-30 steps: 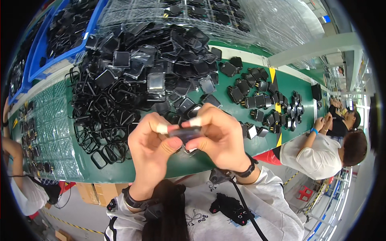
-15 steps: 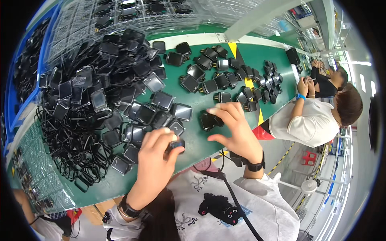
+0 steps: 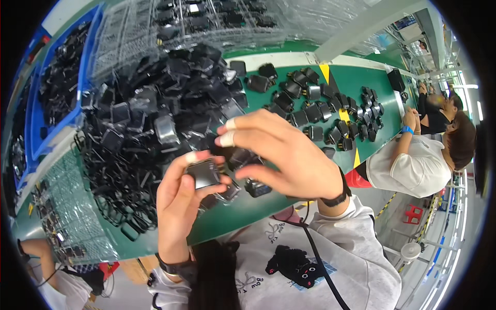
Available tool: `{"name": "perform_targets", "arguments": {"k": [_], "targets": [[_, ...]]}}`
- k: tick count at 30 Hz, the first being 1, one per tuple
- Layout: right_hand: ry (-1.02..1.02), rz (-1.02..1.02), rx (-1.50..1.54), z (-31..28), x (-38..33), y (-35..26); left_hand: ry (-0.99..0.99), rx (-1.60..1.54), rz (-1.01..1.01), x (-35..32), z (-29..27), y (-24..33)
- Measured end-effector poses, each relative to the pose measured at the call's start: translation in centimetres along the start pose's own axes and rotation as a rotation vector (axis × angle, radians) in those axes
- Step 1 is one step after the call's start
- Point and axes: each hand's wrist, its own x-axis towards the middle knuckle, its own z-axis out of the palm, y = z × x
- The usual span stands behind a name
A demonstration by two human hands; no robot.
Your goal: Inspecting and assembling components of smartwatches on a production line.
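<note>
My left hand (image 3: 178, 199) holds a small square black part (image 3: 202, 173) between thumb and fingers, raised above the green table (image 3: 258, 206). My right hand (image 3: 279, 152) hovers just right of it with fingers spread, fingertips taped white, holding nothing I can see. Under both hands lies a big heap of the same black parts (image 3: 155, 119), with two loose ones (image 3: 256, 187) near the table's front edge.
Black parts in rows (image 3: 320, 108) cover the table's right half. Blue bins (image 3: 57, 88) with black parts stand at the left, clear plastic trays (image 3: 206, 20) at the back. A person in a white shirt (image 3: 418, 165) works at the right; another person's arm (image 3: 36, 253) shows lower left.
My left hand has lifted a black part up from the table. My right hand has left the table and risen beside it, fingers spread. The view has swung slightly.
</note>
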Motion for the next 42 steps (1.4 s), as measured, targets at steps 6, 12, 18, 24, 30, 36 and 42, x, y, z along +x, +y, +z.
{"name": "perform_targets", "arguments": {"k": [6,12,18,24,30,36,42], "targets": [[-0.103,0.118,-0.304,2.7,4.1,2.7,0.252,0.020,0.201,-1.1,-2.4,0.8],[-0.081,-0.083,-0.241,5.3,7.1,2.0,0.485,0.011,0.410,-1.7,-4.5,1.8],[-0.213,-0.178,-0.193,9.0,9.0,-0.7,0.649,-0.049,0.510,-2.6,-5.9,2.7],[-0.167,-0.010,-0.210,9.7,9.1,-0.4,0.618,-0.053,0.486,-3.4,-5.9,2.9],[0.035,0.054,0.087,5.9,8.3,-0.1,0.470,0.018,0.339,-2.4,-4.0,2.6],[-0.233,0.131,-0.135,4.3,7.2,0.2,0.458,0.012,0.343,-1.6,-2.8,2.2],[-0.193,-0.015,-0.169,7.5,6.7,1.1,0.527,0.016,0.360,-2.1,-3.1,2.2]]}}
